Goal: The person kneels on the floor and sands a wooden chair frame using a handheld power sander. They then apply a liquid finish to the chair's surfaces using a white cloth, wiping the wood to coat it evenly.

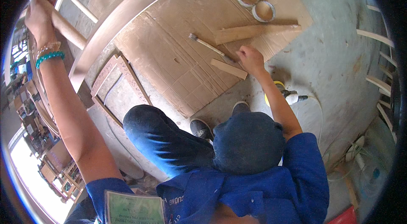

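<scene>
My left hand [40,18] is raised at the far upper left, its fingers wrapped round a rounded rung of a pale wooden frame [70,31]. A broad curved wooden board [121,14] of that frame sweeps across the cardboard. My right hand [252,60] is closed, fingers curled in, above the cardboard's right part; whether it pinches something small is hidden. Close to its fingers ends the handle of a brush [210,47], which lies slantwise on the cardboard. A short flat wooden strip [229,69] lies just below, and a longer tapered wooden piece [256,32] lies beyond.
Brown cardboard [169,58] covers the floor, bearing two tape rolls [263,11]. A wooden template frame [127,80] lies to the left. Right of my forearm sits a yellow-rimmed power tool [290,96] with a hose. Curved wooden parts [379,84] stand at the right.
</scene>
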`<state>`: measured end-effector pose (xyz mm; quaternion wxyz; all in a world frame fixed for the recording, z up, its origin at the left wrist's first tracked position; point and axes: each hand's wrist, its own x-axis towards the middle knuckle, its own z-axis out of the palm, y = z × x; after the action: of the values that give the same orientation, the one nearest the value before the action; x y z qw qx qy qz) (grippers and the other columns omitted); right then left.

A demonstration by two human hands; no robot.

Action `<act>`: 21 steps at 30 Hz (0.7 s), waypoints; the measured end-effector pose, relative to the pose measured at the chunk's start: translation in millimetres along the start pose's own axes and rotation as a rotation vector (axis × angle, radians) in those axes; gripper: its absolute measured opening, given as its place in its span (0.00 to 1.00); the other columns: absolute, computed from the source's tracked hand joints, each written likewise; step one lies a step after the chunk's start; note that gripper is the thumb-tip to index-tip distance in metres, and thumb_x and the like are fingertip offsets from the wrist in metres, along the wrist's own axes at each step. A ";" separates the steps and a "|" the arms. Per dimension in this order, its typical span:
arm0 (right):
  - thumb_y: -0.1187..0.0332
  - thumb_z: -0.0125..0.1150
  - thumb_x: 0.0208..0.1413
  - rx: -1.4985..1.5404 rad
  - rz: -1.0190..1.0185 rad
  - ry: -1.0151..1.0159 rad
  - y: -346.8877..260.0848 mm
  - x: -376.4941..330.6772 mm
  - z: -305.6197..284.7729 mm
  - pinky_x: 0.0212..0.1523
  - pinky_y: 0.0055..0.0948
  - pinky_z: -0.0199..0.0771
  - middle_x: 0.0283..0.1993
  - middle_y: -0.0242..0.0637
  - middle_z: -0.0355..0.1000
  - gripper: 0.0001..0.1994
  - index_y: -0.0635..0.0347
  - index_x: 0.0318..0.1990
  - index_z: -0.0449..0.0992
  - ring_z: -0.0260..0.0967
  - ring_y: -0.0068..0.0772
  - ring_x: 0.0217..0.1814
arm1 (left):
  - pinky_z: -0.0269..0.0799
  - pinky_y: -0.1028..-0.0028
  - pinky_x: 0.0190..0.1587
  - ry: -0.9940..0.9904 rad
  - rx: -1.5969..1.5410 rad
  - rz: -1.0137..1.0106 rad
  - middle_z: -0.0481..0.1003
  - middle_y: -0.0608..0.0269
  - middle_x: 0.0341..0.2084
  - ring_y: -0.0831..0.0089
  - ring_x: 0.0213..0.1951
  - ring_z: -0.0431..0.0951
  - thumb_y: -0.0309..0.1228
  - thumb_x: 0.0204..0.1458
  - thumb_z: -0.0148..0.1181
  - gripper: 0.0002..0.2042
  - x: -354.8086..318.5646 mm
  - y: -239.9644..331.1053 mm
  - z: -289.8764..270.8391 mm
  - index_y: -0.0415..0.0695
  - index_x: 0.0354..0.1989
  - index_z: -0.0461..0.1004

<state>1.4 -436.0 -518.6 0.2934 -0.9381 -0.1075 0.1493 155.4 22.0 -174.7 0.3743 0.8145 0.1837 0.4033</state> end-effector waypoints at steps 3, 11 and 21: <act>0.60 0.61 0.53 0.122 0.038 0.139 -1.5 14.4 -17.7 0.36 0.41 0.73 0.31 0.41 0.75 0.10 0.57 0.33 0.78 0.74 0.45 0.35 | 0.74 0.74 0.35 0.035 0.034 0.020 0.80 0.56 0.26 0.72 0.30 0.79 0.45 0.57 0.55 0.21 -1.3 4.8 1.1 0.35 0.37 0.79; 0.65 0.59 0.55 0.605 -0.125 0.185 -110.3 43.5 -97.8 0.36 0.34 0.72 0.32 0.45 0.77 0.10 0.64 0.35 0.79 0.74 0.35 0.33 | 0.71 0.64 0.37 0.138 0.363 0.038 0.77 0.48 0.30 0.57 0.32 0.77 0.40 0.51 0.55 0.17 -53.4 -16.6 3.3 0.37 0.38 0.76; 0.66 0.57 0.56 0.809 -0.670 -0.231 -309.3 59.2 -49.6 0.34 0.34 0.72 0.33 0.43 0.75 0.09 0.63 0.36 0.77 0.74 0.35 0.34 | 0.62 0.54 0.42 0.333 0.075 0.035 0.72 0.41 0.30 0.44 0.36 0.70 0.29 0.49 0.54 0.10 -34.9 -9.2 52.9 0.36 0.38 0.70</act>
<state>38.3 -195.6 -312.4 0.6492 -0.6420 -0.3665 0.1793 176.2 -17.4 -220.7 0.3009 0.7528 0.2442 0.5320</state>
